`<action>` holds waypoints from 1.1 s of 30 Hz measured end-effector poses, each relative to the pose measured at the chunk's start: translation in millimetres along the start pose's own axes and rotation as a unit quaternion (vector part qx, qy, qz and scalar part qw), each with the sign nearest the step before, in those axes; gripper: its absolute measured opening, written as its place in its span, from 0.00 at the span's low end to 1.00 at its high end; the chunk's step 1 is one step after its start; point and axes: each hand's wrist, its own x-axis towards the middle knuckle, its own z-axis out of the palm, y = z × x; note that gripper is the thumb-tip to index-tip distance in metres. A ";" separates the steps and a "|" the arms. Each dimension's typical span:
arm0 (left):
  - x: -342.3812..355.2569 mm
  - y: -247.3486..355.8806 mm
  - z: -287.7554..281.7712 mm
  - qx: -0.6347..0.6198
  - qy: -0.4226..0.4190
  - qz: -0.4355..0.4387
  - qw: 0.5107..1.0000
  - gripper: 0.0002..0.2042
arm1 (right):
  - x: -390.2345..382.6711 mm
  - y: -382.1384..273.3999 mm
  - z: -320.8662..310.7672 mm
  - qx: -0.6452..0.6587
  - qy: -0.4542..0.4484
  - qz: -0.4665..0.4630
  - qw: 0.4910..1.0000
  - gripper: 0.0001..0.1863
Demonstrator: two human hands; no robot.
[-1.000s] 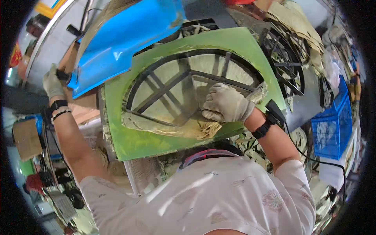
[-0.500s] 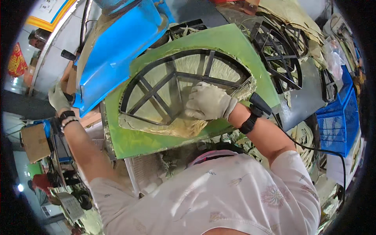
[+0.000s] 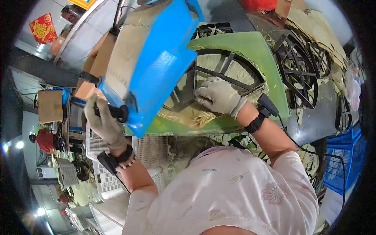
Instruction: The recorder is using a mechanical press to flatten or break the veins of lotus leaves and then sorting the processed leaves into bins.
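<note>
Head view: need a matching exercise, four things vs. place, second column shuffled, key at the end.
Things
1. left hand
2. right hand
3. green board
4. blue basket

Places
A. beneath the cream material and the black frame
B. far right of the view
C. at the black handle by the blue machine arm
D. over the cream material, near its middle

Pairs: 1-C, 2-D, 3-A, 4-B
</note>
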 end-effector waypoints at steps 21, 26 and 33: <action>-29.7 55.1 30.7 0.085 0.056 0.067 0.993 0.13 | -19.5 -57.0 -126.1 0.508 0.175 0.033 0.843 0.19; -37.1 64.0 39.6 0.017 0.073 0.050 0.996 0.13 | -22.5 -48.8 -129.9 0.516 0.216 0.015 0.829 0.16; -41.2 50.3 38.8 -0.075 0.067 0.042 0.994 0.11 | -25.0 -48.4 -132.8 0.497 0.225 0.013 0.838 0.14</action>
